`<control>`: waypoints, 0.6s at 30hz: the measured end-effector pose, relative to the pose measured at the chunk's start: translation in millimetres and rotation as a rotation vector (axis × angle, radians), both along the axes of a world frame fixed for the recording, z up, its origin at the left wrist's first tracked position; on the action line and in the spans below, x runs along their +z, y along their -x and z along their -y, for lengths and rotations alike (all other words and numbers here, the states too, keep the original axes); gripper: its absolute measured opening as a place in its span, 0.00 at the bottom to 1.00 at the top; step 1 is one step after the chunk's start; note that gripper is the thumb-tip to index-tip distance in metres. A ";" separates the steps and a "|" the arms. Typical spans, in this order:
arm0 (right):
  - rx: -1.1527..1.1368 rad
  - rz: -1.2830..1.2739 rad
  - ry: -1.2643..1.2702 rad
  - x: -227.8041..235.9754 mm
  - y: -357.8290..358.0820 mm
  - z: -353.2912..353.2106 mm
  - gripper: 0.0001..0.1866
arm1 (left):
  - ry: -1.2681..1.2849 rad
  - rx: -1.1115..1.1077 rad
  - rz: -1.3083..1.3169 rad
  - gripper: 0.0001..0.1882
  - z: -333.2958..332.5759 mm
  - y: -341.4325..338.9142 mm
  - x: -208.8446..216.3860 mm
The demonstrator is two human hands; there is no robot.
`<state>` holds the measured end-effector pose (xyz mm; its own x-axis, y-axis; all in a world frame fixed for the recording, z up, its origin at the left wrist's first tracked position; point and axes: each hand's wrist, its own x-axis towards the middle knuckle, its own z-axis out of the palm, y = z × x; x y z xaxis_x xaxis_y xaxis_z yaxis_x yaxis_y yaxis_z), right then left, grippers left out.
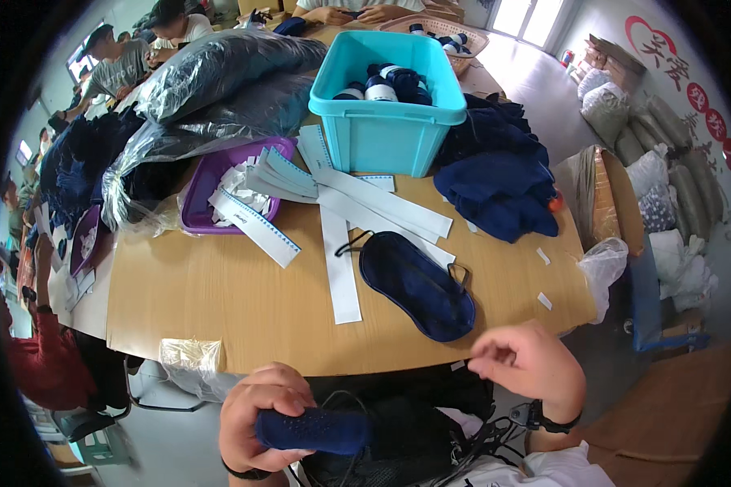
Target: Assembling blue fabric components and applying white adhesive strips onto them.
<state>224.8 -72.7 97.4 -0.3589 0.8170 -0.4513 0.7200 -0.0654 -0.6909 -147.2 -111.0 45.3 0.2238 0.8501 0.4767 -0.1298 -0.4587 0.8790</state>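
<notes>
In my left hand [260, 410], over my lap, I grip a rolled navy eye mask [313, 430] with small raised dots. A thin dark cord loops up behind the roll. My right hand [536, 365] is held apart from it, just off the table's near edge, its fingers curled together; anything between the fingertips is too small to make out. Past that hand, another navy eye mask [414, 284] lies flat on the table, its dark elastic strap loose across it. White paper strips [341, 268] with blue printed ends lie fanned out beside it.
A turquoise bin [387, 142] holds navy rolls with white bands. Navy fabric [495, 178] is heaped to its right. On the left are a purple basket [188, 213] of white labels and a plastic-wrapped bundle [227, 73]. Other people [122, 69] sit farther back.
</notes>
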 end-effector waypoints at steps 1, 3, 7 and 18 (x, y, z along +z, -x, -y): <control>-0.148 -0.088 -0.040 -7.5 3.9 -0.8 0.18 | -0.003 -0.004 -0.008 0.23 -1.4 -3.9 2.8; -0.232 -0.024 -0.432 -30.4 16.3 -17.1 0.19 | -0.008 -0.153 -0.061 0.23 -11.4 -16.3 9.8; -0.242 0.248 -1.039 -60.9 17.8 -38.1 0.24 | -0.034 -0.297 -0.271 0.23 -44.0 -59.5 26.4; -0.132 0.045 -0.970 -69.9 23.0 -37.5 0.20 | 0.099 -0.106 -0.548 0.25 -62.0 -97.3 5.5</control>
<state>201.8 -35.2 27.5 -0.2368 0.8732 0.4261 0.7744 0.4345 -0.4600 -49.9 -49.0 50.8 0.5023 0.8445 0.1857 0.3170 -0.3797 0.8691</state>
